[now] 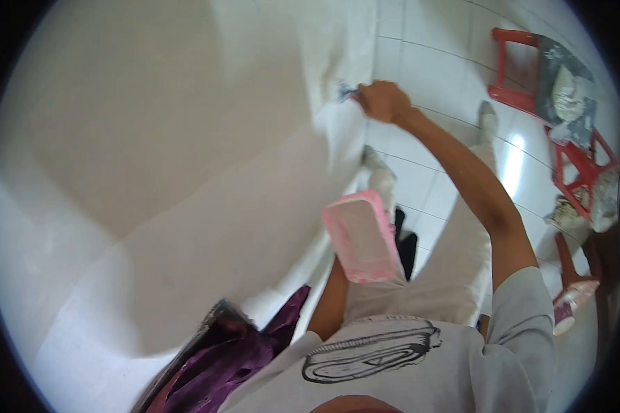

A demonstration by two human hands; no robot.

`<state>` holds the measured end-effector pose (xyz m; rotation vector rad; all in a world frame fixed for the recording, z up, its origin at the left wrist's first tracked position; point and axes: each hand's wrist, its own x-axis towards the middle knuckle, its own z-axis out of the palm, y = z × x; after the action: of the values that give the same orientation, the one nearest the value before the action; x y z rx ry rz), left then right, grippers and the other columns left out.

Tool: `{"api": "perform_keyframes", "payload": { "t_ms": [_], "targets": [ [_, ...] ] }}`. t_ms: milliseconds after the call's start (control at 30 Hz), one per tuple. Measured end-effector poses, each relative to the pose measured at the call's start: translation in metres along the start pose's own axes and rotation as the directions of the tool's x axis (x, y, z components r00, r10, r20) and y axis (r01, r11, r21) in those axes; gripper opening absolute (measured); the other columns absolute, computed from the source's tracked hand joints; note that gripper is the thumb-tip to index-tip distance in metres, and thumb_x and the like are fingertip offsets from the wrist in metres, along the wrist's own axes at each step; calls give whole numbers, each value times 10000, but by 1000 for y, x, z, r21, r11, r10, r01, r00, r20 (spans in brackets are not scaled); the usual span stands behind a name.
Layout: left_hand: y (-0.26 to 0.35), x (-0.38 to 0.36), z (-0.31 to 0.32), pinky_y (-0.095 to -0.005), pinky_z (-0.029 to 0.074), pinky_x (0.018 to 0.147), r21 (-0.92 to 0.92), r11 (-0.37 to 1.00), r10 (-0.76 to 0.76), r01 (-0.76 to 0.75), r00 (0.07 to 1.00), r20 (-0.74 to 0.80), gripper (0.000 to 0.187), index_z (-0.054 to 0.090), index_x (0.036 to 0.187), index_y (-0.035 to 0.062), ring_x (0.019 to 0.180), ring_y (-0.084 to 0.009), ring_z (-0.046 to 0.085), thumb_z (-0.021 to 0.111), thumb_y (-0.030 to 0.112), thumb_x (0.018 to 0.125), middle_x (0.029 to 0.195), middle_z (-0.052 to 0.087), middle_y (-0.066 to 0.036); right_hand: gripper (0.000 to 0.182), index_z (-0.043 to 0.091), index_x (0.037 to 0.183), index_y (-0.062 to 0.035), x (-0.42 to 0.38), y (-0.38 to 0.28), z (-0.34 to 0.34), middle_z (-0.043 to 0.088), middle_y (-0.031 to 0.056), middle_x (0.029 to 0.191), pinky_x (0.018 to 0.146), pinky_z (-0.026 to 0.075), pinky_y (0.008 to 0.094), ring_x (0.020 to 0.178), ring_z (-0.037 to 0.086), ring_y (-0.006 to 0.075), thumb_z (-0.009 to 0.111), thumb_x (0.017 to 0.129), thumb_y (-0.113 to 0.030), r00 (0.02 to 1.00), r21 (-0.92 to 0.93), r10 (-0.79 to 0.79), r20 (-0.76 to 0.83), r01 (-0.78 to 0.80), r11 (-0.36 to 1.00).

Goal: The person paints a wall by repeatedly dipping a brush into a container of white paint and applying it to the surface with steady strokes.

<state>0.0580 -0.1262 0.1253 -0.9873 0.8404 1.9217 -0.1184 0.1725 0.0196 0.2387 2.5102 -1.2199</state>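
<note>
Against the pale wall point(207, 117), near its edge with the floor, my right hand point(386, 101) is closed around a small tool point(352, 95), mostly hidden by the fingers. A bluish-white patch shows at its tip. A pink-rimmed tub point(364, 237) with a pale inside hangs in front of my legs. My left forearm point(329, 303) runs up under the tub, which rests in my left hand; the tub hides the fingers.
Right, on the white tiled floor point(420, 155), stand red stools point(517, 100) with a dark board and whitish bags point(568, 93). A cup point(563, 320) sits lower right. Purple cloth point(234, 361) lies lower left. My feet stand near the wall.
</note>
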Motion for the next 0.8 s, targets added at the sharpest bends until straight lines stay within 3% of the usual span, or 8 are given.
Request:
{"api": "perform_keyframes", "payload": {
  "t_ms": [167,233,333,400,467,567,700,800],
  "targets": [
    [18,12,-21,-556,428,1056,-102,986,-106,133,966,237,800,403,1505,134,1249,-377,525,534,659,917,1377,525,-162,252,637,938,-75,-70,-67,-46,580,153,575,532,452,463,548,584,392,564,993,-310,883,271,-427,-195,467,842],
    [10,5,-18,-547,433,1031,-134,983,-97,126,974,204,782,410,1494,129,1220,-371,531,538,643,919,1353,532,-162,256,619,915,-76,-55,-55,-23,583,155,580,537,447,471,561,585,399,558,998,-310,893,259,-379,-244,436,861],
    [3,3,-2,-534,442,993,-115,990,-69,79,993,96,755,421,1477,122,1177,-363,539,544,618,922,1318,543,-161,391,703,971,-79,2,13,41,677,236,782,735,525,534,793,657,434,494,1003,-408,992,141,-20,-124,38,989],
    [-5,-1,1,-525,447,968,-105,993,-57,61,998,38,737,428,1466,117,1148,-357,545,548,602,923,1295,550,-161,422,720,1060,-34,33,59,71,721,198,1056,888,549,509,1012,685,404,500,996,-388,927,-56,369,71,-366,929],
    [-7,-9,1,-516,452,943,-99,994,-53,49,998,-29,719,435,1455,113,1119,-351,551,552,585,925,1271,557,-161,430,713,1090,-4,39,94,84,710,223,1098,873,561,501,1046,691,386,504,996,-368,878,-64,442,181,-438,897],
    [-7,-14,3,-503,460,905,-81,996,-44,37,995,-89,692,446,1438,106,1076,-343,559,557,561,928,1236,568,-160,468,713,1002,0,42,79,76,727,224,967,831,570,505,921,711,414,479,1016,-405,879,51,465,105,-471,880],
    [-11,-16,10,-485,471,855,-69,998,-20,10,989,-148,656,460,1415,97,1018,-331,571,565,528,932,1189,583,-159,480,710,946,-17,24,26,43,710,221,810,769,569,505,833,697,424,473,1019,-428,969,-37,244,-39,-245,969],
    [-9,-13,16,-472,479,817,-47,999,-2,-7,985,-173,629,471,1399,90,975,-323,579,571,503,935,1154,593,-159,389,693,895,-36,-15,-3,10,645,201,653,620,527,494,655,651,400,543,992,-381,990,67,-2,-139,11,998]
  ]
}}
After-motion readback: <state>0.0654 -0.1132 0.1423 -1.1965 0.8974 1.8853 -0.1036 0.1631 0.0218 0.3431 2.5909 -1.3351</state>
